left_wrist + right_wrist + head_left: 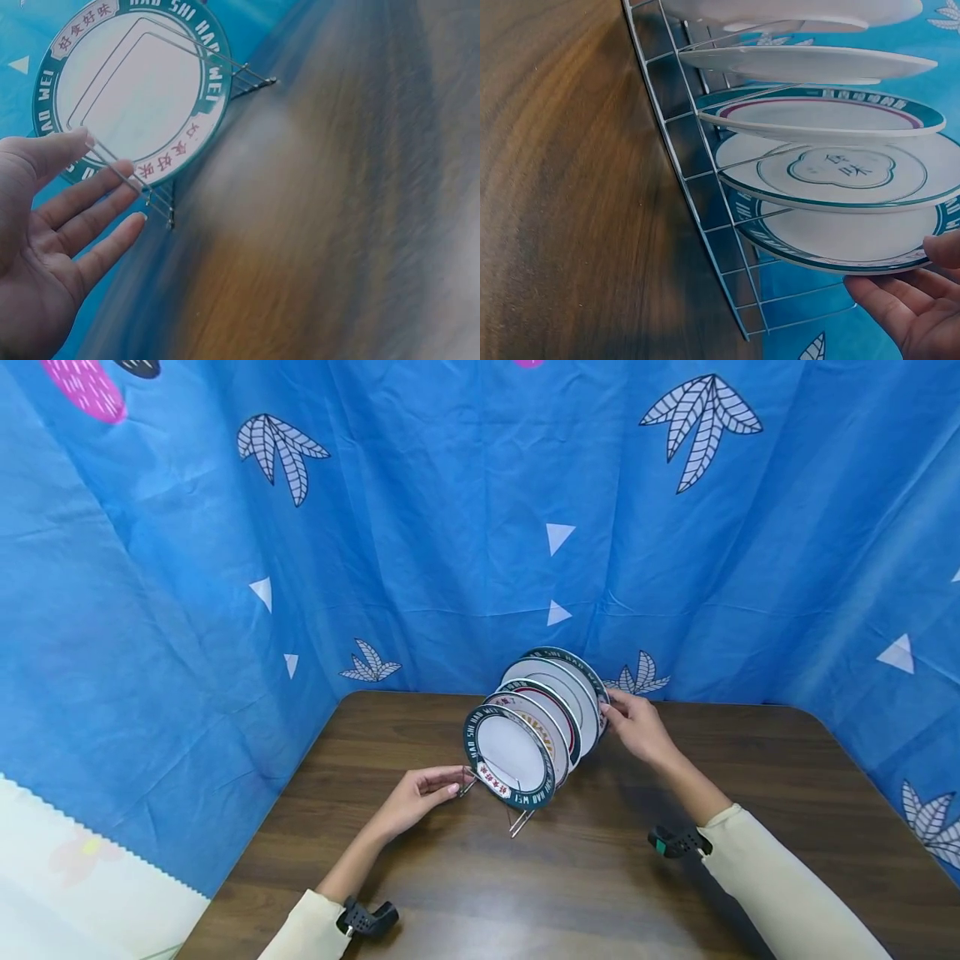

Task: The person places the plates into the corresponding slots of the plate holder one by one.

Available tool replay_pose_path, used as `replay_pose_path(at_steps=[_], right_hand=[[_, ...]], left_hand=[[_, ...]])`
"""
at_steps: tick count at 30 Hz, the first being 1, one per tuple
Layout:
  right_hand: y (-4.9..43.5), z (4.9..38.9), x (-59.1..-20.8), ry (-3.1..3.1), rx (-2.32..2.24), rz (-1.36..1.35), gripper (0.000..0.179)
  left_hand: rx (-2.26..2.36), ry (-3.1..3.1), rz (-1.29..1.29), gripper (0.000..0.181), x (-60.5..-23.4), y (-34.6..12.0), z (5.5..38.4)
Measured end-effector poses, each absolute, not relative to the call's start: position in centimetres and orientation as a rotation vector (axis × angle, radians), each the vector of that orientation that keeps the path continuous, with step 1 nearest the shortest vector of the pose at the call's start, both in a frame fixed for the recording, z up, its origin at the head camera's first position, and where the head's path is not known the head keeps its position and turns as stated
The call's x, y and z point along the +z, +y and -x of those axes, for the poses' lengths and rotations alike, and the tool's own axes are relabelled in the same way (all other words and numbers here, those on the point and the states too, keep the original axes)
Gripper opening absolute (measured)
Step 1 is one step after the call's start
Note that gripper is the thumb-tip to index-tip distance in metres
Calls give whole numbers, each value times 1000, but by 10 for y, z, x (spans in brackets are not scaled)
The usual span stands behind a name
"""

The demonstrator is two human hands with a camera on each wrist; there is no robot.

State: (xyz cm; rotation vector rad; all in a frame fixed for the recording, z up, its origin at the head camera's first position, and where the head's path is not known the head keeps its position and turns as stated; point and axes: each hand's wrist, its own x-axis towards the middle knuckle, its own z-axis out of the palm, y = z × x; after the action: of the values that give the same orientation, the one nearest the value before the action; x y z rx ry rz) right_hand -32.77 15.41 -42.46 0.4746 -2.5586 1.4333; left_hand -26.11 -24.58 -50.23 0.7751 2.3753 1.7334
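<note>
A wire dish rack holds several round plates standing on edge in a row. The front plate has a dark green rim with white lettering. At the rack's near left end, my left hand pinches its thin wire between thumb and fingertips, shown closely in the left wrist view. My right hand holds the right rim of the rearmost plate, thumb on its face and fingers behind. That plate also has a green lettered rim and sits in the rack's wire slots. Part of the rack is hidden behind the plates.
The rack stands on a brown wooden table, toward its back edge. A blue patterned curtain hangs behind and at the sides. Black camera mounts are worn on both wrists.
</note>
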Motion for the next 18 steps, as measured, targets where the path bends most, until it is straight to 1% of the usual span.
replay_pose_path(at_steps=[6, 12, 18], right_hand=[[154, 340, -425, -2570, 1399, -461, 32], [155, 350, -424, -2610, 1403, -456, 32], [155, 358, -424, -2623, 1412, -462, 32]], left_hand=[[1722, 2342, -830, 37, -504, -240, 255], [1711, 2292, -833, 36, -503, -233, 248], [1663, 2282, -833, 39, -502, -227, 242]])
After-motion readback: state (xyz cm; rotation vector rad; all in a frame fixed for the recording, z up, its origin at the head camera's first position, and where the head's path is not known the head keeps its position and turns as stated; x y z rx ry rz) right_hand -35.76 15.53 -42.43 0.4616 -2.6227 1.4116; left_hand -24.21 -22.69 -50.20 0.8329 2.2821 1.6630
